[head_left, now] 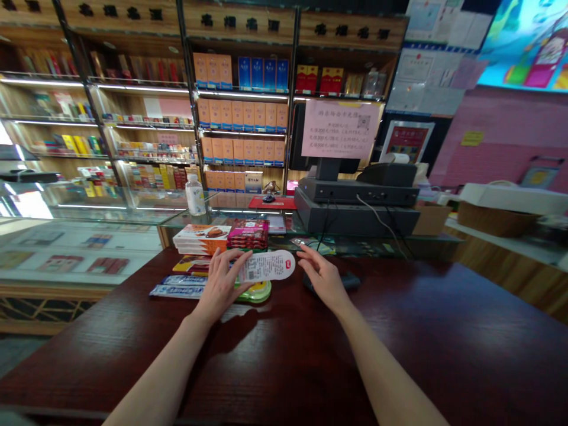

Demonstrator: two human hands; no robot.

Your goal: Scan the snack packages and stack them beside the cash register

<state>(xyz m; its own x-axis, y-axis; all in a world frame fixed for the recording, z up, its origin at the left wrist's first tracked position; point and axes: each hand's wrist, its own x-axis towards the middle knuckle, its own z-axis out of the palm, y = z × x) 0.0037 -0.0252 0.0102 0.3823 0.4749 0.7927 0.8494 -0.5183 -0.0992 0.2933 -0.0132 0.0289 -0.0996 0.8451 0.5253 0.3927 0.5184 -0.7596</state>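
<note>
Dark red counter (426, 331) in a shelved shop (239, 118). Left hand (219, 287) pinches a white card (268, 266); half-open right hand (322, 278), empty, sits just beside it.

Head-worn view, looking forward and down

From head height the camera faces across the dark wooden bench (444, 331) toward the lit shelves (146, 90) at upper left and centre of the frame (the wide lens bows their lines), with the left hand (219, 288) and right hand (322, 279) close by, just below centre.
</note>
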